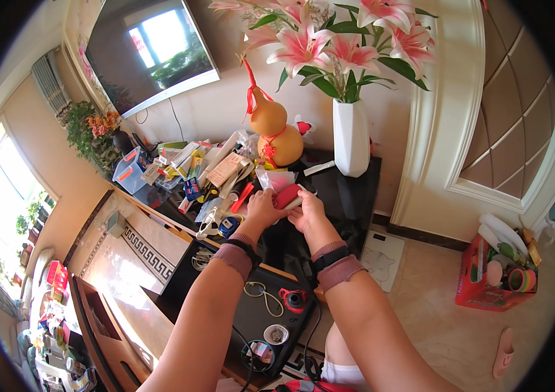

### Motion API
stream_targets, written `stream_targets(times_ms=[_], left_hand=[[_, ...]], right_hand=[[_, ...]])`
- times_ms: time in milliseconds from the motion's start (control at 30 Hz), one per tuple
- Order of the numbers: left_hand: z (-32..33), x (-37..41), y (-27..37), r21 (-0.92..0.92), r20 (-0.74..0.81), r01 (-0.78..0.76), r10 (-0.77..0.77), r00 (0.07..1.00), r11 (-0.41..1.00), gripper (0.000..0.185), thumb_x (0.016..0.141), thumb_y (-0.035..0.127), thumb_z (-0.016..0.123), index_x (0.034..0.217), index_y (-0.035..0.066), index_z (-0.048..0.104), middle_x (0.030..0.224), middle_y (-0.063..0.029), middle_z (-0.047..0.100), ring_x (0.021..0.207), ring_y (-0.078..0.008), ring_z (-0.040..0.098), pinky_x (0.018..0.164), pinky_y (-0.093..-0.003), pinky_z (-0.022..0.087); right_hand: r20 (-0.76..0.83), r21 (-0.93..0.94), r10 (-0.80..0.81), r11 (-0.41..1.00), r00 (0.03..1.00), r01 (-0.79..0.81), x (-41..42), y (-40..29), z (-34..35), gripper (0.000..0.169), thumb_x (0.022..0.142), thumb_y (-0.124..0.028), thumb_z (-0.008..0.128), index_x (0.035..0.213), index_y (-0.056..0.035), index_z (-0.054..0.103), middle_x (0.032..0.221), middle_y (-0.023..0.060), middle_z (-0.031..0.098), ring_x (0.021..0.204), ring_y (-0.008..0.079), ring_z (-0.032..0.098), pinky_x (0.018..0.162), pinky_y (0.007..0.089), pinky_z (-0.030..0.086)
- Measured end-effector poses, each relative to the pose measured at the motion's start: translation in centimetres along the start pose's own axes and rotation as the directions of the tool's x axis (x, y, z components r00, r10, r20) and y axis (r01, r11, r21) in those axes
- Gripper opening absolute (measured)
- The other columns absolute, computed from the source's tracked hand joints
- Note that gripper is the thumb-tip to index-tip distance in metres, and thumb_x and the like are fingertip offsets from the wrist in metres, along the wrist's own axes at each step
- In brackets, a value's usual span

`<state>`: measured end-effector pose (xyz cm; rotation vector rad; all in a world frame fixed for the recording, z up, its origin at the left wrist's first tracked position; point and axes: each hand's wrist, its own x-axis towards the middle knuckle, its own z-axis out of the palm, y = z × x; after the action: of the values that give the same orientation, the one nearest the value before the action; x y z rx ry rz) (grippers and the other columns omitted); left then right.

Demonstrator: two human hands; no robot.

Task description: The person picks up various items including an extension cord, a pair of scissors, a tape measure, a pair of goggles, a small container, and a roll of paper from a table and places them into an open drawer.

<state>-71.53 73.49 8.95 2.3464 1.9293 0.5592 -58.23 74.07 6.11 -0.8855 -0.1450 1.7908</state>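
Observation:
Both hands are together above the black cabinet top (pixel 346 196), around a small red object (pixel 287 196) with a rounded end. My left hand (pixel 261 209) grips its left side, and my right hand (pixel 308 209) holds the right side. A pale strip shows along its lower right edge; whether it is part of the red object I cannot tell. Just behind the fingers lies a clear plastic bag (pixel 276 177) with something pink inside. To the left of my left hand are a blue tape measure (pixel 228 226), a white cable (pixel 209 223) and a red stick-like item (pixel 242 197).
A gourd ornament (pixel 277 130) and a white vase (pixel 351 142) of lilies stand behind. Boxes and papers (pixel 226 169) are heaped at left beside a clear plastic bin (pixel 130 171). Below, a pulled-out drawer or shelf (pixel 258 321) carries small items. A red carton (pixel 476 279) sits on the floor.

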Motion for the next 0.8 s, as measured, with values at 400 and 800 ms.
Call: stream_targets(times_ms=[400,800], left_hand=[[-1.8,-2.0,2.4,-0.178,-0.083,-0.153,0.14,0.987,0.972,0.082,0.062,0.038,0.078,0.125,-0.001,0.041,0.115,-0.0313,0.045,0.113,-0.0463,0.04,0.094,-0.0434,0.039],[-8.4,-14.6,-0.1,-0.939,0.269,0.306,-0.216,0.939,0.157,0.037,0.089,0.016,0.05,0.124,0.003,0.044,0.106,-0.0073,0.058,0.092,-0.0154,0.059,0.078,-0.0279,0.047]], right_hand=[[0.073,-0.081,-0.083,0.993,0.994,0.089,-2.7,-0.7,0.5,0.028,0.08,-0.017,0.065,0.106,-0.0089,0.057,0.091,0.0077,0.062,0.069,0.0191,0.06,0.056,0.0329,0.047],[0.505,-0.453,-0.054,0.833,0.862,0.317,-12.0,4.8,3.4,0.041,0.079,-0.015,0.065,0.111,0.0028,0.046,0.097,0.0155,0.059,0.081,0.0228,0.062,0.065,0.0348,0.053]])
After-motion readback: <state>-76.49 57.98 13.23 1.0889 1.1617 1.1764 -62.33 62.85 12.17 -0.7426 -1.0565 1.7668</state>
